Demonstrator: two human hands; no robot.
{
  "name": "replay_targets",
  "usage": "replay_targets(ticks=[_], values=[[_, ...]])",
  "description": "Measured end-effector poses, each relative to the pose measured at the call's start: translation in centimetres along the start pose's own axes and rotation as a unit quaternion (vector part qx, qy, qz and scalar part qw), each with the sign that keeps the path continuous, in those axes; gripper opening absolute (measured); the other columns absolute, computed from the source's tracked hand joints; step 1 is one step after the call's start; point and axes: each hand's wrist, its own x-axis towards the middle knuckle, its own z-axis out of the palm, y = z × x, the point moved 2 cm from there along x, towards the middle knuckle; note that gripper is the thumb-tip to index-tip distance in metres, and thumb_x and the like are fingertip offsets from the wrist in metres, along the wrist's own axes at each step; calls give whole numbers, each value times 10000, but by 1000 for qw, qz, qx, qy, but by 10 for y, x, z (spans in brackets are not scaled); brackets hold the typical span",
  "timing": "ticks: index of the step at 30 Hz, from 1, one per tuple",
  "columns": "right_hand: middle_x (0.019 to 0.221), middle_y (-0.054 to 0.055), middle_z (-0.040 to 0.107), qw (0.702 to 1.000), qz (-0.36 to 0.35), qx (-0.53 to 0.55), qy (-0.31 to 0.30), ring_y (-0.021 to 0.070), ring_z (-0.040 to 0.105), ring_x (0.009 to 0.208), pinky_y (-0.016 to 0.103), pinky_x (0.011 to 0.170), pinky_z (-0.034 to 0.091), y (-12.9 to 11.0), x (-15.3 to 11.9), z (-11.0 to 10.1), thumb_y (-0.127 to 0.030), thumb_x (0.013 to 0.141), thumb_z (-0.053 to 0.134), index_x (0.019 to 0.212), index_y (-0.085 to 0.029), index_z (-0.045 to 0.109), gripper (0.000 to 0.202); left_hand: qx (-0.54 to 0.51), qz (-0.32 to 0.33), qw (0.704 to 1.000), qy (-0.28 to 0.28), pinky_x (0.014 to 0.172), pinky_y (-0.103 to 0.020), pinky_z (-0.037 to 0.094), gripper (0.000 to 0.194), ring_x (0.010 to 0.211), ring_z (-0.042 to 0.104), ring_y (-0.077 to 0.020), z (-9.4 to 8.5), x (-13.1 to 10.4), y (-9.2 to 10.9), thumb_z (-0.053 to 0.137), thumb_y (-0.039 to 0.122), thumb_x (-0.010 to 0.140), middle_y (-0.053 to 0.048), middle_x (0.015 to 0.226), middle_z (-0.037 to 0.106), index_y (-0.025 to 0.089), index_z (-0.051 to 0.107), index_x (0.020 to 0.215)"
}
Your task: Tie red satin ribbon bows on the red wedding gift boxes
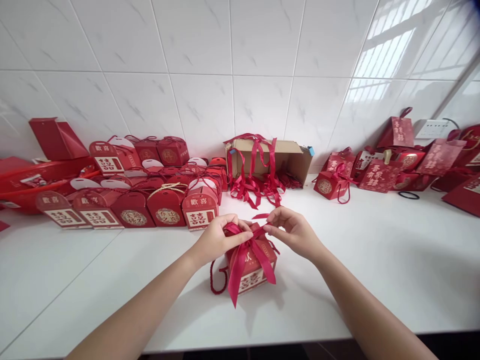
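Observation:
A red gift box point(252, 281) with gold and cream lettering stands on the white counter in front of me. A shiny red ribbon point(237, 280) is gathered in a bow on its top, two tails hanging down the front. My left hand point(221, 236) pinches the bow's left loop between thumb and fingers. On the other side, my right hand point(294, 232) pinches the right part of the ribbon, fingertips closed on it. A dark red twisted cord point(212, 280) curls out at the box's left side. The back of the box is hidden behind the hands and bow.
Several finished-looking red boxes point(168, 210) stand in rows at the left, beside a red plastic basin point(22, 187). A cardboard box point(300, 165) draped with loose red ribbons point(255, 187) lies against the tiled wall. More red boxes point(378, 175) and a power strip point(433, 129) are at the right.

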Motion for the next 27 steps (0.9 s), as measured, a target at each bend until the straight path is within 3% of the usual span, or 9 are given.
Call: replay_targets(ticks=[6,11,17,22,27], values=[[725,-2,572,1000,-5,-19,-15,129,543,667,294,648,462,0,-2,-1,-364,778,687,766,-191,527,236,43,-3,999,11,943,-387,471,221,1070,616,-261,0,0,-3,745,354,680,-101,1109,684,164,648,736],[646,-19,545,1000,9,-11,-9,120,514,614,279,588,438,-2,-4,0,-342,761,703,697,-192,494,265,34,-7,999,12,958,-400,462,249,1068,618,-266,-1,1,-3,790,341,619,-110,1103,687,159,639,698],[650,-22,543,1000,16,-1,-9,116,507,618,271,586,430,-3,-4,0,-333,751,713,701,-189,499,262,18,18,999,21,949,-403,463,264,1084,607,-260,-1,-1,-1,735,349,693,-73,878,728,180,546,620],[658,-15,550,1000,15,15,-20,116,509,621,271,584,435,-3,-3,-1,-328,744,723,693,-184,512,260,28,2,1000,3,926,-397,474,262,1050,622,-262,-3,0,-4,746,330,674,-90,949,720,170,553,598],[641,-14,561,1000,11,16,-18,123,533,620,280,597,459,-2,-3,0,-340,724,741,669,-189,498,291,11,10,1000,-6,929,-403,469,405,1090,606,-272,-4,0,-4,759,286,643,-55,742,724,201,380,527]])
